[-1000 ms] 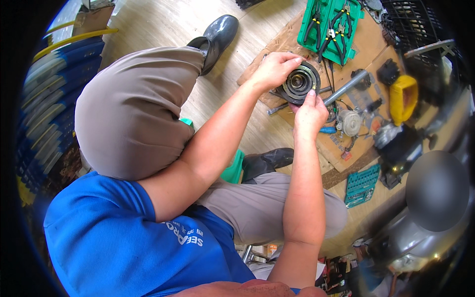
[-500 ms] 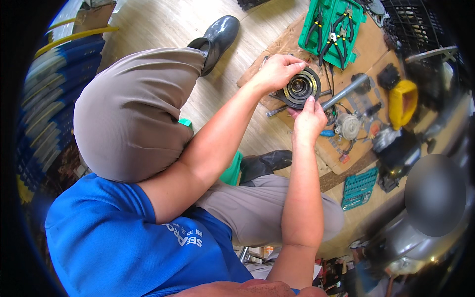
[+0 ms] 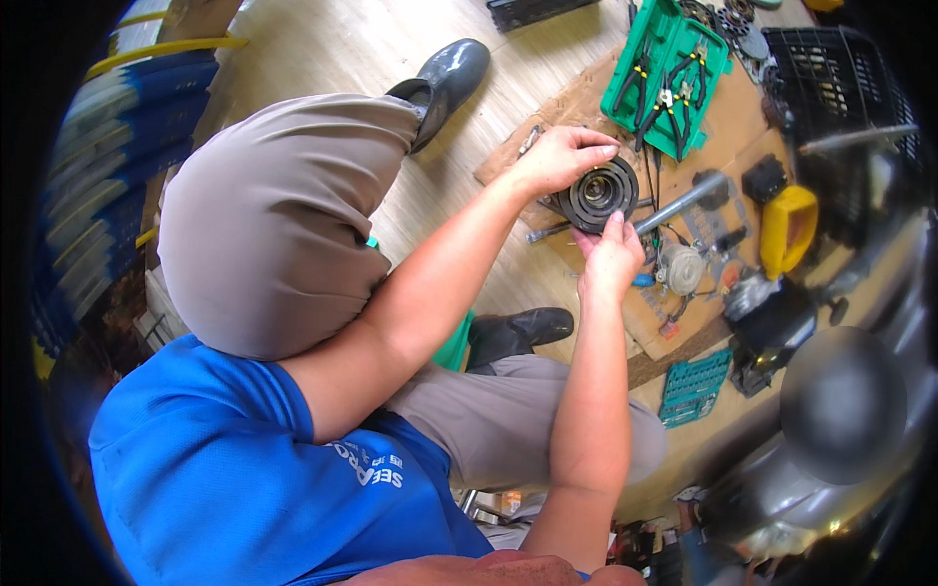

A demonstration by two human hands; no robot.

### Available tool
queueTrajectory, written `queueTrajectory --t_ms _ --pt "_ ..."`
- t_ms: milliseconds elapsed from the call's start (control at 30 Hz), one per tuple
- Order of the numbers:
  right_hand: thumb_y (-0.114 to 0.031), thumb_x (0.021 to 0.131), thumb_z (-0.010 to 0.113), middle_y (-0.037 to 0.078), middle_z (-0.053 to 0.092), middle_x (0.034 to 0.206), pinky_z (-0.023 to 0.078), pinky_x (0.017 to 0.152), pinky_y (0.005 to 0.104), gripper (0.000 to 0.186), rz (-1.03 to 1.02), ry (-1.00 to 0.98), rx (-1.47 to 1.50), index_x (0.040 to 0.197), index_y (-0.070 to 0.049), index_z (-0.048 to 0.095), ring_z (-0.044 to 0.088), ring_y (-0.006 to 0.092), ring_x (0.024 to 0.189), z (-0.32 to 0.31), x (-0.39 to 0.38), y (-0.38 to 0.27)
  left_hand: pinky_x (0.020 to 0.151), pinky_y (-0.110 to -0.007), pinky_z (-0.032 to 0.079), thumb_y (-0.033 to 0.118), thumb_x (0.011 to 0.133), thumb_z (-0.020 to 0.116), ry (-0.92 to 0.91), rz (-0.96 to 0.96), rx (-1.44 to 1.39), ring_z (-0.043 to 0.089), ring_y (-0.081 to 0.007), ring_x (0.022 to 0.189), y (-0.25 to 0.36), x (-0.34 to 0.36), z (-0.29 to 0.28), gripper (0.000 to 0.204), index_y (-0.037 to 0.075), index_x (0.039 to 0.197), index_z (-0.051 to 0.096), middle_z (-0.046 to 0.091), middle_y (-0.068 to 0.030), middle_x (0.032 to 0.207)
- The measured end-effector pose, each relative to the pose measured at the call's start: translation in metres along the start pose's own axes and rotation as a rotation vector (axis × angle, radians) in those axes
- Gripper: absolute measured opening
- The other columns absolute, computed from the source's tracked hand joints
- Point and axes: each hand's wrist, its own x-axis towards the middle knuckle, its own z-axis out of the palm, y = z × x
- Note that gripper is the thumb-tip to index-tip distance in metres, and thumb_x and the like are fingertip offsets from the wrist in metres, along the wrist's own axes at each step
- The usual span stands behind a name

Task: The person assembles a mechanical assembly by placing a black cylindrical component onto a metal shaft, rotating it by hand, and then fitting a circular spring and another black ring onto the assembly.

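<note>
Between my two hands is a round, dark metal part (image 3: 601, 193) with concentric rings and a recessed centre, its ringed face turned up. My left hand (image 3: 572, 161) is closed on its upper left edge, the thumb stretched along the top. From the lower side my right hand (image 3: 613, 262) grips the rim, thumb on the face and fingers underneath. The part is held over a brown cardboard sheet (image 3: 576, 93) on the floor. Right beside my right hand lies a grey metal tube (image 3: 681, 202), partly hidden by the round part and my fingers.
Several pliers (image 3: 666, 98) lie in an opened green case (image 3: 719, 70). A yellow piece (image 3: 788, 231), a round silvery part (image 3: 681, 269) and a black crate (image 3: 831, 83) are to the right. A teal tool case (image 3: 696, 388) lies nearer. My boot (image 3: 454, 73) stands at the far left.
The whole view has shifted slightly, so the cardboard and tools appear lower. Yellowish glints have gone from the rings, and the round part seems tilted a little differently. Both hands keep their hold.
</note>
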Motion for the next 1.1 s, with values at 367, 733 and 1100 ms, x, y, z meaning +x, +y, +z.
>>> queueTrajectory --t_ms 367,733,1100 --pt "-0.016 0.095 0.063 0.013 0.062 0.109 0.06 0.062 0.0302 0.035 -0.197 -0.117 -0.267 0.121 0.005 0.051 0.066 0.019 0.087 -0.002 0.001 0.004 0.102 -0.036 0.043 0.049 0.105 0.03 0.151 -0.086 -0.809 0.058 -0.0241 0.115 -0.006 -0.009 -0.015 0.062 -0.001 0.138 0.044 0.063 -0.0167 0.124" --pt "-0.042 0.064 0.089 0.033 0.017 0.153 0.02 0.117 0.0504 0.122 -0.69 -0.021 -1.272 0.148 0.011 0.017 0.019 0.0453 0.144 0.029 -0.016 -0.018 0.103 -0.04 0.044 0.057 0.102 0.029 0.201 -0.09 -1.062 0.057 -0.0282 0.118 -0.022 -0.015 -0.021 0.068 0.002 0.138 0.044 0.061 -0.0175 0.125" --pt "-0.029 0.068 0.085 0.031 0.034 0.143 0.032 0.112 0.0513 0.1 -0.718 0.056 -1.149 0.145 0.005 0.031 0.036 0.0442 0.134 0.024 -0.006 -0.038 0.095 -0.037 0.047 0.058 0.101 0.032 0.337 -0.119 -1.141 0.062 -0.0248 0.105 -0.019 -0.019 -0.016 0.068 0.002 0.136 0.046 0.065 -0.0157 0.115"
